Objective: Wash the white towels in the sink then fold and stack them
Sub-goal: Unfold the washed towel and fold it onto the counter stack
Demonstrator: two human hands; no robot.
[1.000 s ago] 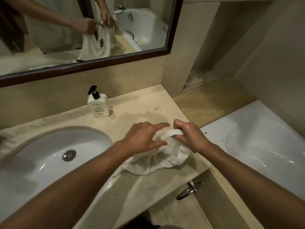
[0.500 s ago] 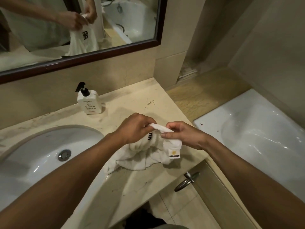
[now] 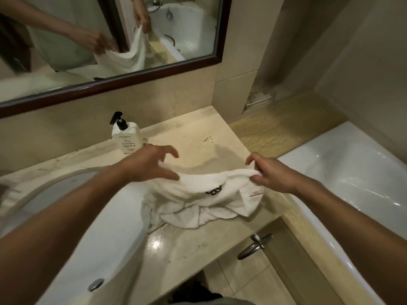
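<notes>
A white towel (image 3: 211, 201) with a black logo and a small label hangs between my hands over the marble counter (image 3: 198, 245), its lower folds crumpled on the wet stone beside the sink (image 3: 77, 234). My left hand (image 3: 149, 165) pinches the towel's upper left edge with thumb and fingers, the other fingers spread. My right hand (image 3: 271, 175) pinches the upper right corner. The top edge is stretched roughly level between them.
A white pump bottle (image 3: 126, 137) stands at the back of the counter by the wall. A bathtub (image 3: 343, 186) lies to the right past a tiled ledge. A mirror (image 3: 110, 40) hangs above. A metal handle (image 3: 253, 246) sticks out below the counter edge.
My hands have moved apart, spreading the towel's top edge wide. Before, they held it bunched close together. The view has tipped closer over the sink.
</notes>
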